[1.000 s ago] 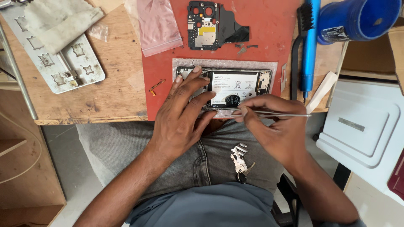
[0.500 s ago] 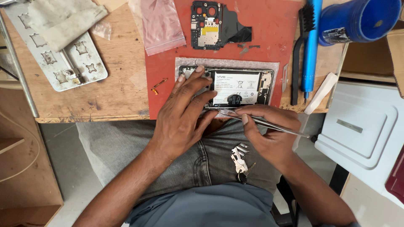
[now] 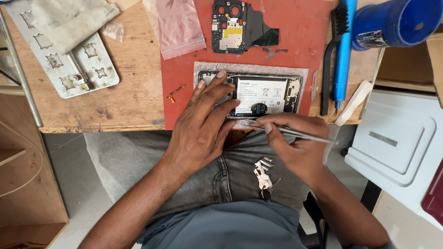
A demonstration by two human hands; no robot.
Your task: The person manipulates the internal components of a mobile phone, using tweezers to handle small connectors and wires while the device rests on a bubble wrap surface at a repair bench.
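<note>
The wooden surface runs across the top of the view, and on it lies a red mat that takes up most of the middle. To the left on the bare wood sits a pale metal plate with cut-out shapes, a grey cloth draped over its upper end. At the far right corner a blue cup lies on its side, and beside it a blue brush points down toward the near edge. The opened phone, back cover off and battery showing, lies flat on the mat near the front edge. The left hand presses down on the phone's left part, fingers spread and laid flat over it. The right hand sits just below the phone's near edge, its fingers pinched narrow around thin metal tweezers whose tip reaches the phone's lower rim. Farther back on the mat rests a removed circuit board, with a pink plastic bag to its left. A small bunch of keys lies on the person's lap.
</note>
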